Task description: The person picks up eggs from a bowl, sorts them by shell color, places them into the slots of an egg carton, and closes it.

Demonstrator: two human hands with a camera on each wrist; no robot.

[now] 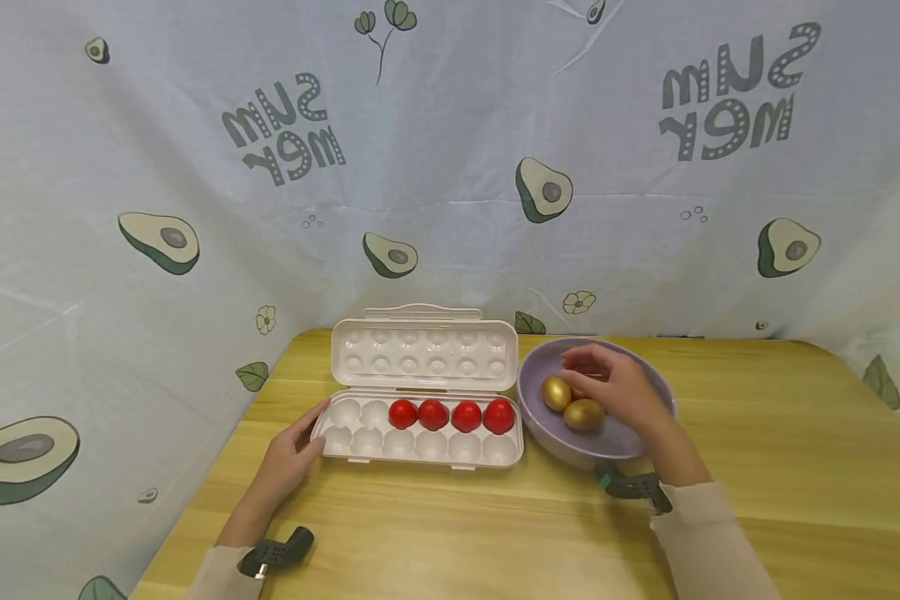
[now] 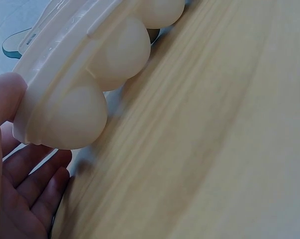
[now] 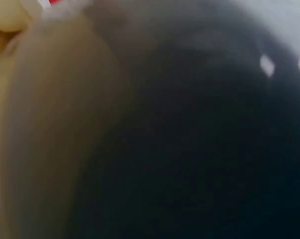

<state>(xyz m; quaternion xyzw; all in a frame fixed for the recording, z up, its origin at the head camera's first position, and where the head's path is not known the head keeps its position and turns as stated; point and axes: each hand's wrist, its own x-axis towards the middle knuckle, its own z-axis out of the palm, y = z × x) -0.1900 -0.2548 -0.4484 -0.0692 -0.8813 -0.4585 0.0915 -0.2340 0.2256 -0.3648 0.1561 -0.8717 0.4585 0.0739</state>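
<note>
At the left end of a white plastic egg carton (image 1: 424, 379), my left hand (image 1: 288, 458) grips the tray. The left wrist view shows its thumb (image 2: 6, 97) on the rim and the other fingers beneath. The hinged lid stands raised, and several red balls (image 1: 467, 417) fill the right part of the tray's back row. My right hand (image 1: 622, 390) reaches into a purple bowl (image 1: 542, 437), fingers bent over golden eggs (image 1: 583, 415). One egg is partly hidden under it; I cannot tell whether the fingers hold it. The bowl's dark side blocks most of the right wrist view.
Both things stand side by side on a wooden table (image 1: 420, 533), toward its back edge. Behind hangs a pale curtain (image 1: 457, 183) printed with avocados. A dark camera mount (image 1: 276, 552) sits on the left wrist, another (image 1: 633, 486) on the right wrist near the bowl.
</note>
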